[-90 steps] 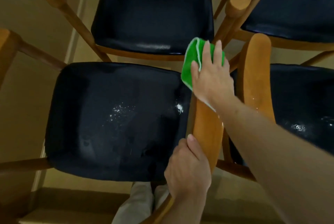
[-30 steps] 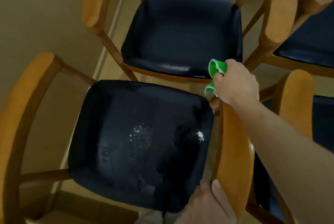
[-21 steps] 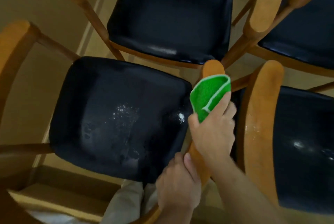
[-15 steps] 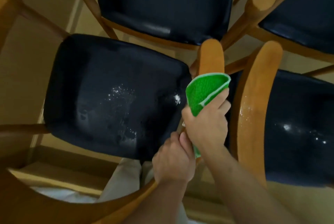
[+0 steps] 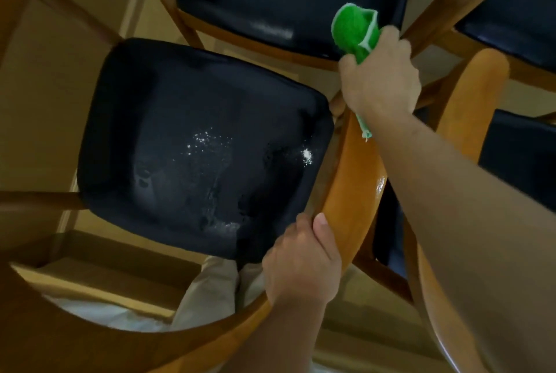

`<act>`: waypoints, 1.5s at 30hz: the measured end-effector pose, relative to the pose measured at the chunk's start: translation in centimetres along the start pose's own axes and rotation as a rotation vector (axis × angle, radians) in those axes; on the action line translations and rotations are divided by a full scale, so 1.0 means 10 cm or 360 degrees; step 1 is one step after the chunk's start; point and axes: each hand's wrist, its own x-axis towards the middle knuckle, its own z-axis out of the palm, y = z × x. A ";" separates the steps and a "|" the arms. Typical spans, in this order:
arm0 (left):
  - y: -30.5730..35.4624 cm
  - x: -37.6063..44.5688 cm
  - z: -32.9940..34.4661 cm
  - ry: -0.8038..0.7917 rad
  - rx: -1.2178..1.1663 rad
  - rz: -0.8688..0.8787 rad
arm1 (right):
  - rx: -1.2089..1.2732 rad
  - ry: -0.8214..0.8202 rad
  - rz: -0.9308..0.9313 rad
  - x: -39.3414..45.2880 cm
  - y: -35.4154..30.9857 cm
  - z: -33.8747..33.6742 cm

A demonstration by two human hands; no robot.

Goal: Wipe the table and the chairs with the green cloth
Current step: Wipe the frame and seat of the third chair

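Right hand (image 5: 380, 79) gripping bunched green cloth (image 5: 356, 30) at far end of wooden chair backrest (image 5: 350, 189), left hand (image 5: 301, 262) clasping backrest's near end, wet black seat (image 5: 204, 146) left of backrest.

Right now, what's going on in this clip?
A person is wiping wooden chairs. The right hand grips the green cloth at the far end of the near chair's wooden armrest, while the left hand holds the armrest's near end, fingers curled round it. The black seat beside it shows wet streaks and white specks. No table is in view.
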 end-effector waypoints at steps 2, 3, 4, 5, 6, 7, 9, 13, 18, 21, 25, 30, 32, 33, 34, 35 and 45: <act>0.00 0.00 -0.02 -0.0007 0.0002 0.0014 | 0.0026 0.0036 0.0052 -0.29 0.09 0.00; 0.00 0.00 -0.03 -0.0014 0.0007 0.0022 | 0.0052 0.0043 0.0099 -0.47 0.15 0.00; 0.00 0.00 -0.04 -0.0028 0.0014 0.0020 | 0.0089 0.0041 0.0151 -0.67 0.22 0.00; 0.01 0.00 -0.05 -0.0048 0.0020 0.0007 | 0.0140 0.0024 0.0207 -0.89 0.27 -0.01; 0.02 0.00 -0.06 -0.0070 0.0027 -0.0011 | 0.0201 -0.0008 0.0270 -1.12 0.30 0.00; 0.02 0.00 -0.07 -0.0087 0.0038 -0.0025 | 0.0264 -0.0043 0.0333 -1.34 0.33 0.00; 0.03 0.01 -0.08 -0.0117 0.0050 -0.0050 | 0.0348 -0.0074 0.0411 -1.66 0.35 0.00; 0.06 0.01 -0.10 -0.0152 0.0057 -0.0084 | 0.0313 -0.0092 0.0494 -1.60 0.35 0.01; 0.06 0.00 -0.08 -0.0158 0.0071 -0.0078 | 0.0214 -0.0062 0.0460 -1.49 0.35 0.08; 0.06 0.00 -0.09 -0.0140 0.0073 -0.0070 | 0.0207 -0.0031 0.0446 -1.45 0.34 0.08; 0.05 -0.01 -0.08 -0.0074 0.0025 -0.0068 | 0.0194 -0.0022 0.0361 -1.12 0.29 0.03; 0.02 -0.03 -0.05 0.0030 0.0000 -0.0033 | 0.0348 -0.0054 0.0138 -0.39 0.21 -0.06; 0.01 -0.03 -0.04 0.0059 -0.0003 0.0003 | 0.0325 -0.0005 0.0070 -0.44 0.21 -0.07; 0.00 -0.03 -0.04 0.0061 -0.0009 0.0016 | 0.0297 0.0020 0.0035 -0.55 0.23 -0.07; 0.00 -0.03 -0.04 0.0061 -0.0019 0.0024 | 0.0284 0.0043 0.0004 -0.69 0.26 -0.07; 0.00 -0.02 -0.05 0.0055 -0.0028 0.0024 | 0.0293 0.0053 -0.0014 -0.85 0.29 -0.06; -0.05 0.05 -0.18 -0.0371 -0.0601 -0.0153 | 0.0537 0.0037 -0.0053 -1.93 0.41 -0.02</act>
